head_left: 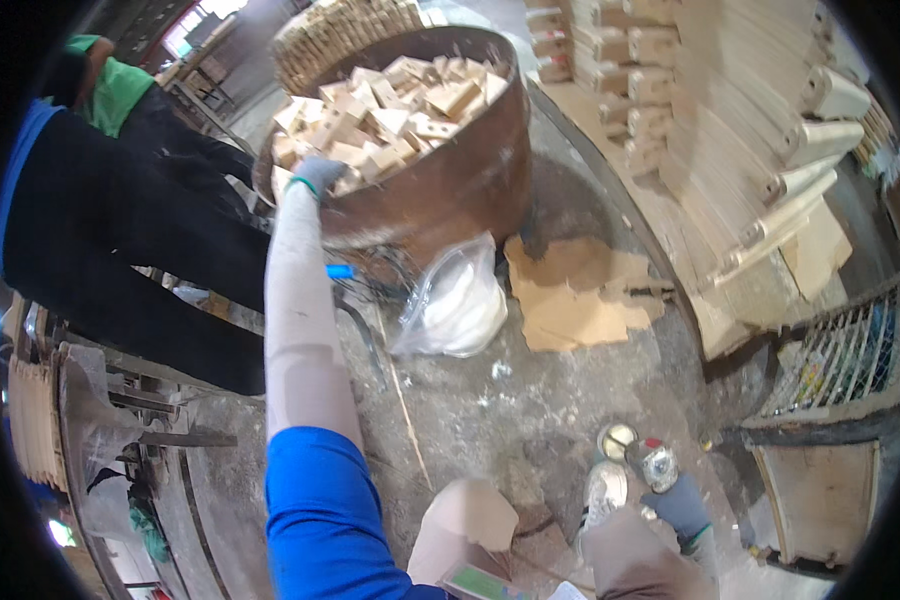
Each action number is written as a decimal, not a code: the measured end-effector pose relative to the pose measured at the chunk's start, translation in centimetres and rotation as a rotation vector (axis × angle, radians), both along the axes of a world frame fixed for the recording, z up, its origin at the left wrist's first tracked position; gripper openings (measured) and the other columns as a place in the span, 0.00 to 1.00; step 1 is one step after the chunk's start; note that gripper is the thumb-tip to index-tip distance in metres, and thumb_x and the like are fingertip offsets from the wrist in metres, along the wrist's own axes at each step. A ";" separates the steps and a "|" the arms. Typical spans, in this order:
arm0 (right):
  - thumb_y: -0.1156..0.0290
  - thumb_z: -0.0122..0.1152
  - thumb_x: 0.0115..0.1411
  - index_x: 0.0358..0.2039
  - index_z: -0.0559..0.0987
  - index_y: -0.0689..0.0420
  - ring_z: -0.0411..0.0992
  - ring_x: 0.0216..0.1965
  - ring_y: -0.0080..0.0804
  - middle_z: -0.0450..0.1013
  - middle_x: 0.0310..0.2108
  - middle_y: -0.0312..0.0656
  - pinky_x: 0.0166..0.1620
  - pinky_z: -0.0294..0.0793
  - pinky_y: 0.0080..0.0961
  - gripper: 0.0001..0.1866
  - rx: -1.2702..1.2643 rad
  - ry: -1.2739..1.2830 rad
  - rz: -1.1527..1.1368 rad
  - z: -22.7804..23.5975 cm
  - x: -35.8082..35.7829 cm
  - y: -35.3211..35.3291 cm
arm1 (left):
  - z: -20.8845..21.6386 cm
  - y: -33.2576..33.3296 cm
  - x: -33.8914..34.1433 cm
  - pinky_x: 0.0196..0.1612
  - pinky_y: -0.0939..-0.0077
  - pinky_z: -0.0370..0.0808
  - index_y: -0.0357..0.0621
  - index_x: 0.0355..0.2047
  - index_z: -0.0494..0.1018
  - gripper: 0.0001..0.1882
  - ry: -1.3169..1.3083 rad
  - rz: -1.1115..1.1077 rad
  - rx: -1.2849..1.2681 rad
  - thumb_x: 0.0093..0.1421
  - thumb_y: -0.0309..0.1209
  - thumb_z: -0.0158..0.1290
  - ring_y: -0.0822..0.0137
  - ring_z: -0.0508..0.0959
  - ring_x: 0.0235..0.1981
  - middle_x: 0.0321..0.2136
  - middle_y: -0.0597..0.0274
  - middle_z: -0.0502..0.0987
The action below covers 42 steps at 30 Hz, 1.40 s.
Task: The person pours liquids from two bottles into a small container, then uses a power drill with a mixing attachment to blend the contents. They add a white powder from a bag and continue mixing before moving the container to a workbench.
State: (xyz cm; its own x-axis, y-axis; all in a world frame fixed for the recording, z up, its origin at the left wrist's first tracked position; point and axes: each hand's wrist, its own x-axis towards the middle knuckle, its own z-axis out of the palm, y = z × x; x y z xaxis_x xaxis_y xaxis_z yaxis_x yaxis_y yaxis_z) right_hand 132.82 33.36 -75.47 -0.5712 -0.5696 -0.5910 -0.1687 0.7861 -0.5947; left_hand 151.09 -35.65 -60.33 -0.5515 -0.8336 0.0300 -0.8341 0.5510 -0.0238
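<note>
My left hand (320, 173), in a grey glove with a green cuff, reaches out to the near left rim of a rusty brown metal drum (450, 195). It touches the pale wooden blocks (390, 112) heaped in there, some with drilled holes. Its fingers are partly hidden, so a grip does not show. Low on the right, beside my knee, my right hand (680, 508) wears the same kind of glove. Its fingers are closed at a small round silvery item with a red spot (659, 466), whose kind I cannot make out. Close by sits a small round container (617, 440) with cream-coloured contents.
A clear plastic bag with white contents (458, 302) and torn cardboard (580, 300) lie on the floor before the drum. Stacked wooden parts (730, 130) rise at right, above a wire basket (835, 350). People in dark trousers (140, 220) stand at left, near a bench (100, 430).
</note>
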 end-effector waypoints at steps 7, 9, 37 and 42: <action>0.64 0.65 0.39 0.31 0.76 0.63 0.75 0.30 0.39 0.75 0.26 0.48 0.31 0.72 0.33 0.19 0.003 0.063 0.063 -1.6 -0.2 0.8 | 2.0 4.9 -0.1 0.44 0.68 0.69 0.42 0.38 0.77 0.25 0.393 0.220 -0.336 0.43 0.46 0.60 0.55 0.77 0.37 0.34 0.49 0.78; 0.65 0.63 0.40 0.32 0.75 0.63 0.75 0.31 0.39 0.75 0.26 0.48 0.32 0.71 0.33 0.19 0.014 0.027 0.071 -1.5 -0.3 0.9 | 3.4 8.4 0.6 0.48 0.69 0.67 0.42 0.46 0.72 0.29 0.558 0.188 -0.435 0.46 0.45 0.60 0.54 0.73 0.44 0.42 0.48 0.73; 0.72 0.62 0.39 0.20 0.74 0.62 0.66 0.16 0.22 0.69 0.15 0.36 0.20 0.66 0.25 0.09 -0.054 -0.152 -0.201 -0.6 1.5 0.2 | -17.3 23.0 3.4 0.36 0.59 0.74 0.36 0.27 0.76 0.24 0.224 0.248 0.198 0.45 0.48 0.55 0.48 0.78 0.32 0.28 0.41 0.76; 0.72 0.62 0.40 0.20 0.74 0.61 0.67 0.15 0.22 0.69 0.15 0.36 0.19 0.66 0.24 0.08 -0.069 -0.141 -0.199 -0.7 1.5 0.3 | -21.8 19.2 3.7 0.35 0.60 0.73 0.33 0.30 0.76 0.22 0.266 0.208 0.389 0.48 0.44 0.54 0.47 0.78 0.33 0.27 0.40 0.76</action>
